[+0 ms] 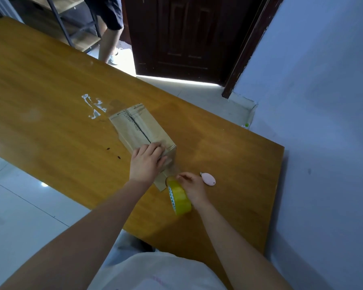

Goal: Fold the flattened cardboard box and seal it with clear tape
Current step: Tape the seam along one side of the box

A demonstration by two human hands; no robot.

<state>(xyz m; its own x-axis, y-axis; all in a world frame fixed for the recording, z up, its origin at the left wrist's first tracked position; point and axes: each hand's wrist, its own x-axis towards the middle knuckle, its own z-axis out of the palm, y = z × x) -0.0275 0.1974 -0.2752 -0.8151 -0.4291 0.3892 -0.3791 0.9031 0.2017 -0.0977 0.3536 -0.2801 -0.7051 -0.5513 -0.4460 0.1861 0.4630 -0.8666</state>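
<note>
Pressing flat, left hand [148,162] on near end of brown cardboard box [138,130], mid wooden table [50,91] | right hand [192,186] grasping yellowish clear tape roll [179,195], near-right of box | pink cutter [208,178] right

No legible text, labels or numbers.

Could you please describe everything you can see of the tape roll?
The tape roll looks yellowish and translucent, with a printed inner core. It stands on edge on the wooden table, just near the cardboard box. The right hand holds it in its grip, and a clear strip seems to run up to the box's end.
</note>
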